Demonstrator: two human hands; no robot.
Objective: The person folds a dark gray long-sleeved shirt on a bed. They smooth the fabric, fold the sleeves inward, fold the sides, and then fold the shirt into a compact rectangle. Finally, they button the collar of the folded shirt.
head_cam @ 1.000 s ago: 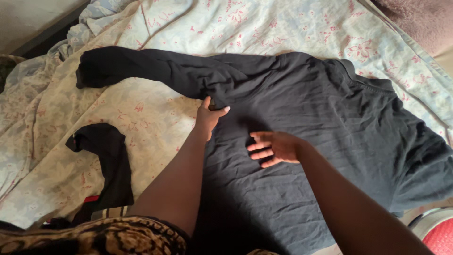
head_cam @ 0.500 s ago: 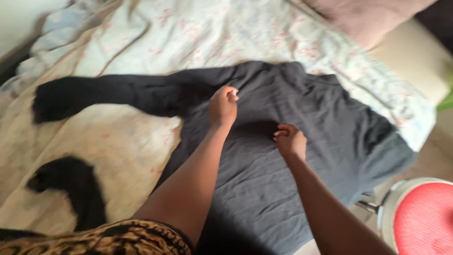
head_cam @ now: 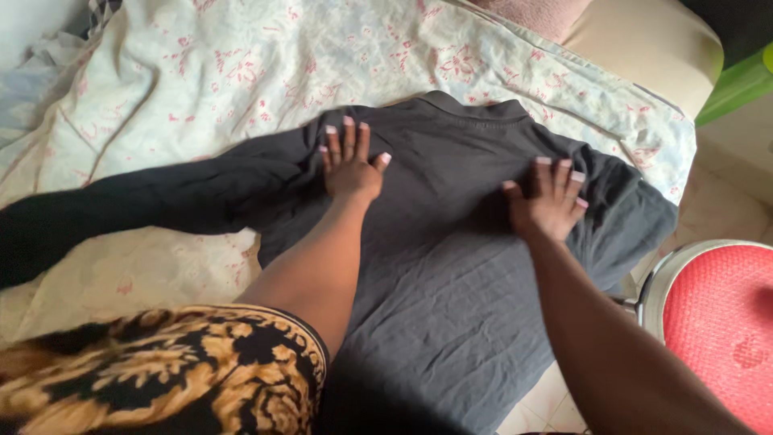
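A dark grey long-sleeved shirt (head_cam: 435,266) lies spread flat on a bed, collar toward the far side. One sleeve (head_cam: 105,213) stretches out to the left. My left hand (head_cam: 350,161) rests flat on the shirt near the left shoulder, fingers spread. My right hand (head_cam: 550,200) presses flat on the shirt near the right shoulder, fingers apart. Neither hand grips the cloth.
A pale floral bedsheet (head_cam: 241,72) covers the bed. A beige cushion (head_cam: 652,44) sits at the far right corner. A round red stool with a metal rim (head_cam: 717,314) stands on the floor to the right. My patterned black-and-gold sleeve (head_cam: 161,374) fills the lower left.
Both hands went from pinching the cloth near the middle to lying flat and spread farther apart toward the shoulders. The view shifted right, so the small black item on the left left the frame.
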